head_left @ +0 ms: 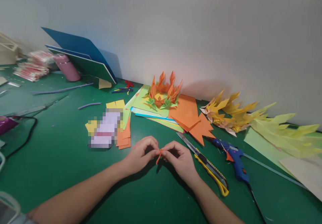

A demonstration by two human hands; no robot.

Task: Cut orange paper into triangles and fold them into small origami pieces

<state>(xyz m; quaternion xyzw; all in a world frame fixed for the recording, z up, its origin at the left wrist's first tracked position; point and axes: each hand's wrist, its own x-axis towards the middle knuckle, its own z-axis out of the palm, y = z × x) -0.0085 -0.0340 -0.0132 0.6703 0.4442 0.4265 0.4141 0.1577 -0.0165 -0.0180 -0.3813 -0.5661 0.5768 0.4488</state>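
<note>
My left hand (pixel 141 155) and my right hand (pixel 179 158) meet over the green mat (pixel 62 157), fingertips pinched together on a small folded orange paper piece (pixel 159 155). Both hands are closed on it. Just right of my right hand lies a yellow utility knife (pixel 206 165) with its blade extended. Beyond that rests a blue glue gun (pixel 232 157). An orange folded paper flower (pixel 163 91) sits on stacked coloured sheets behind my hands.
Orange paper sheets (pixel 188 115) and small orange and yellow squares (pixel 123 135) lie nearby. Yellow folded paper flowers (pixel 231 113) and pale yellow sheets (pixel 284 133) fill the right. A pink bottle (pixel 66 68), blue boards (pixel 80 49) and a black cable (pixel 25 133) are at left.
</note>
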